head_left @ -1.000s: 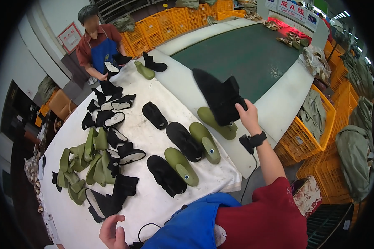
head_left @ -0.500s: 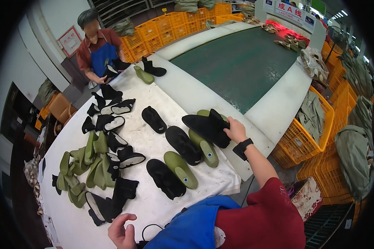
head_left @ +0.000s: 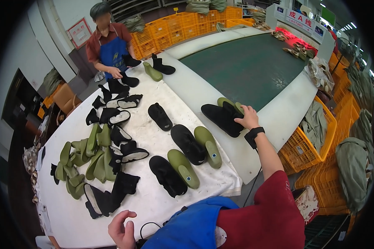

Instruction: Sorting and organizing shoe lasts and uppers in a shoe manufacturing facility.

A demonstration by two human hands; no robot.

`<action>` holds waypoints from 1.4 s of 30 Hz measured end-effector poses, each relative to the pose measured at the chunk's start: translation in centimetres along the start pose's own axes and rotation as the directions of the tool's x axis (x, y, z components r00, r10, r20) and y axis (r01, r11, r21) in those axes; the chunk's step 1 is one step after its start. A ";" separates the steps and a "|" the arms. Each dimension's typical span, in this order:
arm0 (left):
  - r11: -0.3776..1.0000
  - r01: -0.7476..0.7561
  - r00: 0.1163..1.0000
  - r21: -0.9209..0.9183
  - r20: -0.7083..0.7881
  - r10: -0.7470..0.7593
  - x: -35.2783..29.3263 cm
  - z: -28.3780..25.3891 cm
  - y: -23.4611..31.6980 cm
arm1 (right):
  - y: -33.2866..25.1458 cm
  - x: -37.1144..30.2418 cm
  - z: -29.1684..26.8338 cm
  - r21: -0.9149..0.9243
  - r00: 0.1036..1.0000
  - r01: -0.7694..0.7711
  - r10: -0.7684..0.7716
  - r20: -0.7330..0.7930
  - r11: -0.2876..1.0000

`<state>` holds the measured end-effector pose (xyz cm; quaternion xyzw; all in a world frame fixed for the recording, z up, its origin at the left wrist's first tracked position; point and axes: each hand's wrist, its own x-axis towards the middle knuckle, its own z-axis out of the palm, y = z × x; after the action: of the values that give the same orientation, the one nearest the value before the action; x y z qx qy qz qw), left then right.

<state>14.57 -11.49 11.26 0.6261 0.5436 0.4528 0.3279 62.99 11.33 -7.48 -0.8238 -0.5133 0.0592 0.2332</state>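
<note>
Two shoe pieces are sitting at the table's far edge [head_left: 274, 124], where the right hand [head_left: 248, 117] is pressing flat on the black sock upper [head_left: 222, 118] over its green sole [head_left: 228, 102], risking nudging both onto the conveyor belt [head_left: 253, 70], while the left hand [head_left: 121, 226] is resting open, empty.

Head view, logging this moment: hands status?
Right hand flat on black boot, green last beneath. Left hand open, empty. Nothing obstructing.
</note>
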 end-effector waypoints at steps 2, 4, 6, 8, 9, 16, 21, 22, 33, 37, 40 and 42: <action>1.000 -0.014 1.000 -0.008 0.015 0.014 0.3 0.2 0.5 | -1.3 -1.2 -0.4 -0.050 0.959 0.197 -0.203 -0.199 0.979; 1.000 0.001 0.997 0.027 0.071 -0.003 0.0 0.0 -0.4 | -3.4 -2.7 -0.9 -0.072 0.915 0.291 -0.299 -0.269 0.954; 0.999 -0.033 0.999 0.007 -0.011 0.033 -0.3 0.4 -1.0 | -5.9 -4.7 -0.7 0.170 0.857 0.507 -0.472 -0.207 0.845; 0.999 -0.003 0.999 -0.044 -0.042 0.001 0.2 1.0 -0.4 | -7.8 -8.9 0.8 0.206 0.839 0.535 -0.544 -0.017 0.819; 0.999 -0.017 0.998 0.030 0.055 0.015 0.5 0.9 -0.7 | -8.8 -11.2 1.3 0.097 0.842 0.502 -0.511 0.175 0.860; 0.987 -0.043 0.983 0.153 0.183 0.014 0.6 0.9 -2.0 | -9.7 -13.4 3.2 -0.079 0.832 0.465 -0.405 0.380 0.882; 0.981 -0.044 0.976 0.191 0.220 0.001 1.0 2.1 -4.6 | -9.3 -10.6 4.5 -0.138 0.887 0.443 -0.411 0.211 0.886; 0.965 -0.066 0.973 0.253 0.232 0.006 1.0 2.2 -5.1 | -9.4 -10.5 4.7 -0.141 0.902 0.418 -0.392 0.182 0.897; 0.809 -0.154 0.891 0.567 0.434 -0.135 -0.9 2.6 -12.7 | -14.8 -20.7 3.9 0.430 0.596 0.695 -0.796 0.103 0.576; 0.836 -0.156 0.875 0.526 0.467 -0.131 -0.5 3.3 -11.1 | -16.3 -22.6 4.1 0.321 0.551 0.726 -0.794 0.258 0.608; 0.831 -0.154 0.885 0.534 0.448 -0.124 -1.2 3.3 -12.2 | -16.0 -21.6 5.2 0.329 0.581 0.737 -0.802 0.139 0.591; 0.812 -0.109 0.887 0.573 0.426 -0.181 -2.0 2.9 -13.2 | -15.7 -21.3 6.2 0.334 0.595 0.749 -0.803 0.039 0.572</action>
<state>12.16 -10.63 -2.16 0.7742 0.5739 0.0961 0.2488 38.11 0.48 -8.94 -0.4617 -0.8284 0.0997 0.3012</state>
